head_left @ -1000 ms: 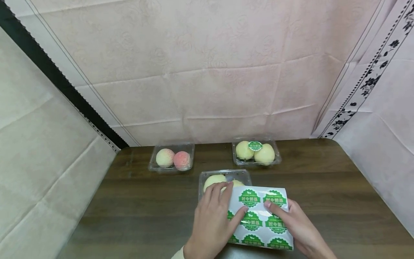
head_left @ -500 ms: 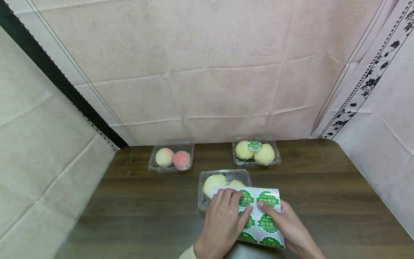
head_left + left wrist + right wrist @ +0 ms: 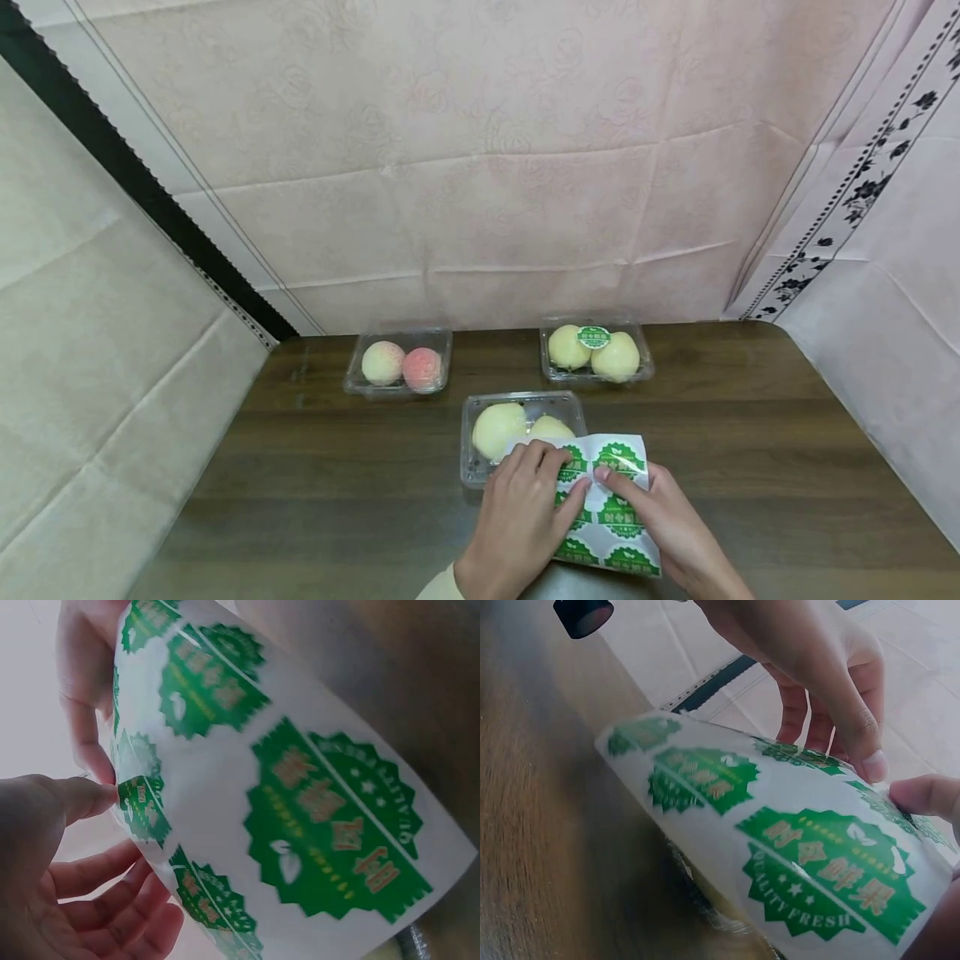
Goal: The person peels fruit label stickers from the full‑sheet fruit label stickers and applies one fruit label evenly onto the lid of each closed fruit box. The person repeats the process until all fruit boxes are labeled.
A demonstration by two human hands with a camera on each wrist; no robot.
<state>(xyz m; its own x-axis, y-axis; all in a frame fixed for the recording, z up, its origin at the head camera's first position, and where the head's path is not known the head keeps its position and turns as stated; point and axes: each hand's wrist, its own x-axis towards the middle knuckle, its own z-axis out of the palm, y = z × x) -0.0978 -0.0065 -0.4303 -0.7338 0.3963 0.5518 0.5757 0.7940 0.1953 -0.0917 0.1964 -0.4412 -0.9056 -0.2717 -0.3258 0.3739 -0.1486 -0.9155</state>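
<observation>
A white sticker sheet (image 3: 611, 500) with round green labels is held just above the table's front edge, its top bowed upward. My left hand (image 3: 558, 471) curls over the sheet's upper left part and pinches it, the thumb (image 3: 71, 801) against a label at the edge. My right hand (image 3: 611, 479) holds the sheet from the right, thumb on top. In the right wrist view the sheet (image 3: 780, 840) curves over the table under the left fingers (image 3: 832, 697). Behind the sheet stands a clear box (image 3: 480, 475) with two pale peaches (image 3: 497, 429), partly hidden.
A clear box of two pink peaches (image 3: 399, 364) stands at the back left. Another clear box (image 3: 596, 354) with pale peaches and a green label on its lid stands at the back right. The dark wooden table (image 3: 337, 483) is walled by pale cloth.
The sheet has been drawn a little nearer and has bowed up at its top. My left hand has slid right onto its upper left labels, and the right thumb has closed in beside it.
</observation>
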